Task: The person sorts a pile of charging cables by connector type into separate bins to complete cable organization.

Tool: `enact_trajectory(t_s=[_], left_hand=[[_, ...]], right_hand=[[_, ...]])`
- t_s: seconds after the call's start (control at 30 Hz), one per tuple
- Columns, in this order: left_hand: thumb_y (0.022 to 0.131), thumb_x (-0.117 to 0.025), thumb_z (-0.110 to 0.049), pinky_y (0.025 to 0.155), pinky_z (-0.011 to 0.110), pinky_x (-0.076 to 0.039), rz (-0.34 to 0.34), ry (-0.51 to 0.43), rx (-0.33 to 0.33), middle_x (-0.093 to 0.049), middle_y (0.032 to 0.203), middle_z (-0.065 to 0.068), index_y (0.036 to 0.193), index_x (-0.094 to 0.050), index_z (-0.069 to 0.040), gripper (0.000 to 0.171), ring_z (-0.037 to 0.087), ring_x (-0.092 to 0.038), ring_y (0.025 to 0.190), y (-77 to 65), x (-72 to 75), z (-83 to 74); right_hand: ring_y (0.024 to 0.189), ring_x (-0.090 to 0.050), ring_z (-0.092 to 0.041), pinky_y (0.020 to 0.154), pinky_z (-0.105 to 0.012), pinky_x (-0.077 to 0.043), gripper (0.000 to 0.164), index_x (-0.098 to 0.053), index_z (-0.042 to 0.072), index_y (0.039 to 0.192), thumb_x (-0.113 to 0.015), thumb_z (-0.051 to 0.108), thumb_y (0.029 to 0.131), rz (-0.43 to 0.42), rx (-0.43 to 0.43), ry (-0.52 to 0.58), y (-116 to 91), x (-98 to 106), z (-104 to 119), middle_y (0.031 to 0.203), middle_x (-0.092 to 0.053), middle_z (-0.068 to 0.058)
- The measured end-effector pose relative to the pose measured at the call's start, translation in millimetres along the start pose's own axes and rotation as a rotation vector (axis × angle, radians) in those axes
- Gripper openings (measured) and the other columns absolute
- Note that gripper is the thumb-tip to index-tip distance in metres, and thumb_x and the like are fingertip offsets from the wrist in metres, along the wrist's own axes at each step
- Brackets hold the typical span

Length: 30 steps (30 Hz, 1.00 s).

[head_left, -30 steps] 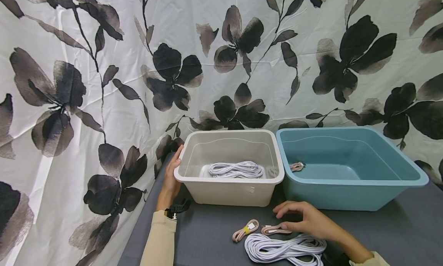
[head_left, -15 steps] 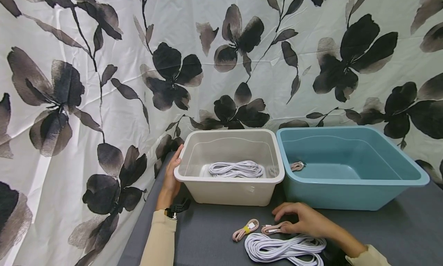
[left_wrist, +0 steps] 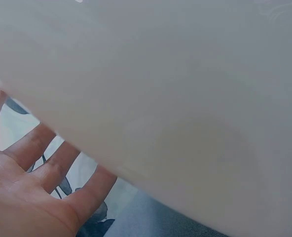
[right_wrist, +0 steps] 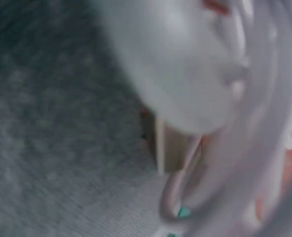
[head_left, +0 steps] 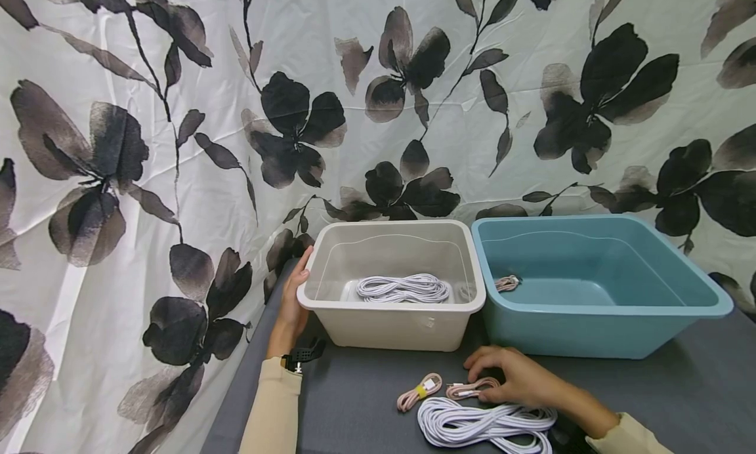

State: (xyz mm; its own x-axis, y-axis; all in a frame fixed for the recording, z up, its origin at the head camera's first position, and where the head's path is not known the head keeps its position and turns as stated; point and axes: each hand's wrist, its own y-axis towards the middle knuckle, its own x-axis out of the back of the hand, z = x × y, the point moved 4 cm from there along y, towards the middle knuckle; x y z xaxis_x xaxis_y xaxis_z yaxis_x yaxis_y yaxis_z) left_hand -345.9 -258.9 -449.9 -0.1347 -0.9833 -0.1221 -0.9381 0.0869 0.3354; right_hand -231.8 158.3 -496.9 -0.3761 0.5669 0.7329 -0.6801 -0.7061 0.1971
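My left hand [head_left: 292, 301] rests against the left side of a beige plastic bin [head_left: 384, 326], fingertips up at its rim. In the left wrist view the spread fingers [left_wrist: 54, 167] run up to the wall, their tips hidden behind it. Inside the bin lies a coiled white cable [head_left: 403, 288]. My right hand [head_left: 520, 378] hovers low over a small pinkish cable bundle [head_left: 463, 391], bent fingers beyond it and thumb at its right end. Left of that bundle is another pink one with a yellow tie [head_left: 420, 392]. A larger white cable coil [head_left: 484, 424] lies just in front.
A blue bin [head_left: 590, 332] stands right beside the beige one, with a small pinkish cable bundle [head_left: 506, 283] at its left end. Both bins stand on a dark grey cloth surface [head_left: 354, 388]. A white floral curtain [head_left: 366, 139] hangs behind.
My right hand has lowered slightly and drawn its fingers closer around the pink bundle. The left hand and both bins hold still.
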Motion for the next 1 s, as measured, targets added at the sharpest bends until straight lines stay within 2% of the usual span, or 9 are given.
enact_trajectory(t_s=[0.5, 0.73, 1.0], left_hand=[[0.102, -0.035, -0.026, 0.112, 0.021, -0.033, 0.001, 0.004, 0.002, -0.028, 0.169, -0.004, 0.162, -0.032, -0.025, 0.06, 0.018, -0.025, 0.155, 0.7, 0.2, -0.8], [0.102, -0.035, -0.027, 0.111, 0.023, -0.033, 0.0, -0.006, -0.001, -0.027, 0.17, -0.004, 0.163, -0.031, -0.024, 0.061, 0.019, -0.024, 0.156, -0.2, 0.1, -1.3], [0.102, -0.034, -0.025, 0.112, 0.023, -0.033, 0.008, -0.022, 0.007, -0.026, 0.17, -0.004, 0.163, -0.029, -0.024, 0.061, 0.019, -0.024, 0.156, -0.7, -0.8, -1.8]], right_hand=[[0.107, -0.063, -0.012, 0.084, -0.03, -0.049, 0.011, -0.074, 0.03, 0.092, -0.08, 0.024, 0.087, -0.022, -0.009, -0.039, -0.2, -1.4, 5.2, 0.116, -0.072, -0.003], [0.106, -0.062, -0.011, 0.083, -0.031, -0.049, 0.014, -0.075, 0.03, 0.094, -0.082, 0.023, 0.085, -0.02, 0.005, -0.068, 0.1, -2.2, 6.1, 0.117, -0.071, -0.003], [0.104, -0.063, -0.013, 0.08, -0.028, -0.047, 0.019, -0.072, 0.031, 0.089, -0.082, 0.017, 0.082, -0.041, 0.025, -0.065, -0.7, -2.3, 7.4, 0.115, -0.072, -0.002]])
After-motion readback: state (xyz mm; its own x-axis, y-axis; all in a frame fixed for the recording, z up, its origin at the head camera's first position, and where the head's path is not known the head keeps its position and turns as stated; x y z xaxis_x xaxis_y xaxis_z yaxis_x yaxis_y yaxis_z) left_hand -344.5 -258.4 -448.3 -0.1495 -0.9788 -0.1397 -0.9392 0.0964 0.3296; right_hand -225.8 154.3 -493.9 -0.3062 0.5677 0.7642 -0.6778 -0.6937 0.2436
